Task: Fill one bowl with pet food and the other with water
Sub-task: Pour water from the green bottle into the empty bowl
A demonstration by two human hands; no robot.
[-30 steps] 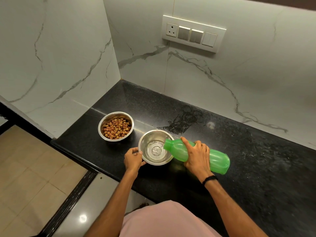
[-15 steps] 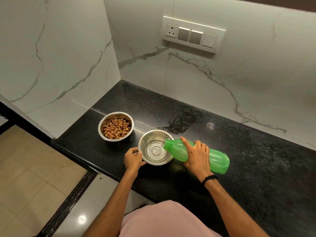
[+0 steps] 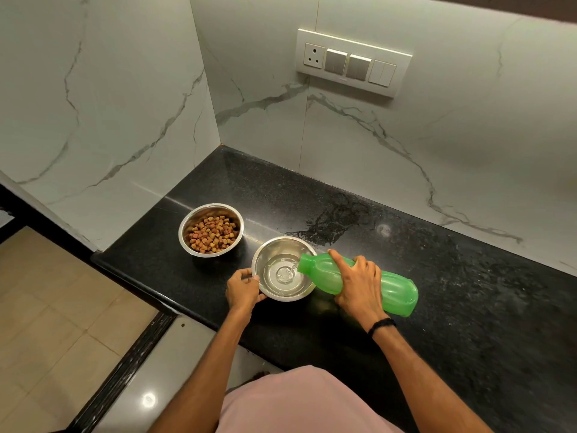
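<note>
Our right hand wraps the tilted green bottle, hiding its middle; water runs into the steel bowl. Our left hand grips the rim, fingers partly hidden

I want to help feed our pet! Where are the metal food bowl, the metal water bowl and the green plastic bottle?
round metal bowl of brown pet food (image 3: 191, 217): head view, inner wall.
round metal bowl of water (image 3: 281, 246): head view, far inner wall.
green plastic bottle (image 3: 396, 289): head view, base end.
</note>
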